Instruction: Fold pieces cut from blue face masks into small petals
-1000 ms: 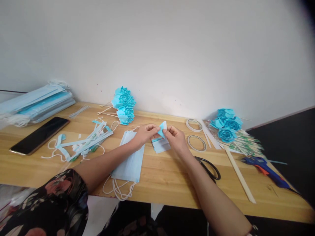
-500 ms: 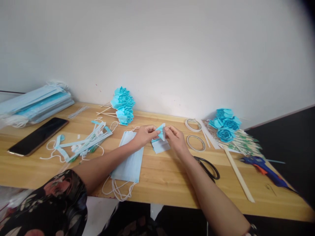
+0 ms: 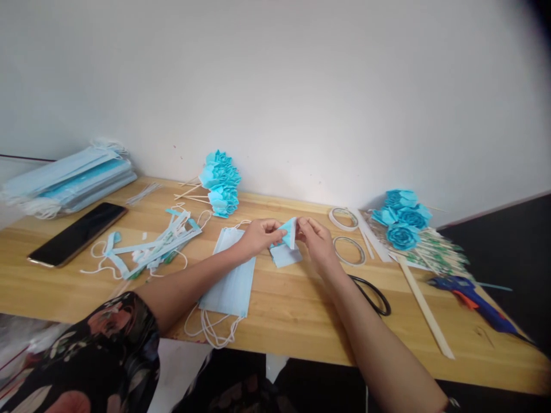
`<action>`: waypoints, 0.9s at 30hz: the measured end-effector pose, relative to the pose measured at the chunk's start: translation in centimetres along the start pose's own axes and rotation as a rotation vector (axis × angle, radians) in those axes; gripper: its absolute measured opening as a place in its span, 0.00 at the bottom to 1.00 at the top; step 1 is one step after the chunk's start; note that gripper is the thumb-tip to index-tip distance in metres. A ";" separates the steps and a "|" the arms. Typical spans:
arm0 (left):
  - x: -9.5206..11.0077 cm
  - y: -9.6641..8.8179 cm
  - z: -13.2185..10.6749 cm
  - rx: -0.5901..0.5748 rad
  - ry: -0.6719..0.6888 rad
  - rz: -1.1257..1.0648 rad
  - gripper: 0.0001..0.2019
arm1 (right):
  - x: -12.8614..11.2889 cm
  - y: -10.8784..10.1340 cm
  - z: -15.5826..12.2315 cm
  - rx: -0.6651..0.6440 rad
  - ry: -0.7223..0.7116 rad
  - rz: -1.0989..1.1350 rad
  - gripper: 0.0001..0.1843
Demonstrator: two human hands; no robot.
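Observation:
Between my hands is a small folded piece of light blue mask fabric (image 3: 290,234), raised a little above the table with a white edge on its right side. My left hand (image 3: 262,235) pinches its left part between thumb and fingers. The fingertips of my right hand (image 3: 316,238) close on its upper right edge. Beneath it, a cut blue and white mask piece (image 3: 287,256) lies on the wood. Whole face masks (image 3: 228,287) with white ear loops lie under my left forearm. Black-handled scissors (image 3: 374,295) are partly hidden by my right forearm.
Blue fabric flowers on sticks (image 3: 221,180) stand by the wall; more flowers (image 3: 403,221) lie at right. Tape rolls (image 3: 349,250), a glue gun (image 3: 477,301) and a wooden strip (image 3: 426,310) are on the right. Left are cut scraps (image 3: 159,246), a phone (image 3: 77,234) and stacked masks (image 3: 77,178).
The whole view has shifted slightly, so things appear farther right. The folded piece stays between both hands, its white edge now showing more upright; the right fingers sit near its top.

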State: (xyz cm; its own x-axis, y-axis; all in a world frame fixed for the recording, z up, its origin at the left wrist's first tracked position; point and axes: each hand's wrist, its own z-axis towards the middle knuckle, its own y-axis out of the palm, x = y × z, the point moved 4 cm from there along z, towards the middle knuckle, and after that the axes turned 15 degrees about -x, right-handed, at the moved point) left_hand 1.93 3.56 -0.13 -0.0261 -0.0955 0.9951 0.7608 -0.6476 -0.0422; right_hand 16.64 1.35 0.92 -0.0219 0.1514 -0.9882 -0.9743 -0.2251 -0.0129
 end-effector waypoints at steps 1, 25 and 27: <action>0.1 -0.2 0.0 0.032 -0.002 -0.029 0.15 | 0.0 0.1 0.0 -0.027 0.007 0.004 0.17; -0.3 -0.9 0.1 0.054 -0.013 -0.292 0.17 | -1.3 -0.5 0.0 -0.029 -0.143 -0.314 0.18; -0.4 -1.0 0.2 0.063 -0.014 -0.334 0.17 | -1.7 -0.3 -0.1 -0.074 -0.209 -0.394 0.19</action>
State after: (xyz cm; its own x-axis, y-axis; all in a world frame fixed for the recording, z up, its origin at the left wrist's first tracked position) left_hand 1.27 4.38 -0.45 -0.2721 0.1245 0.9542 0.7503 -0.5935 0.2914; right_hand 17.02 1.05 2.61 0.2950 0.4291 -0.8537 -0.8990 -0.1780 -0.4001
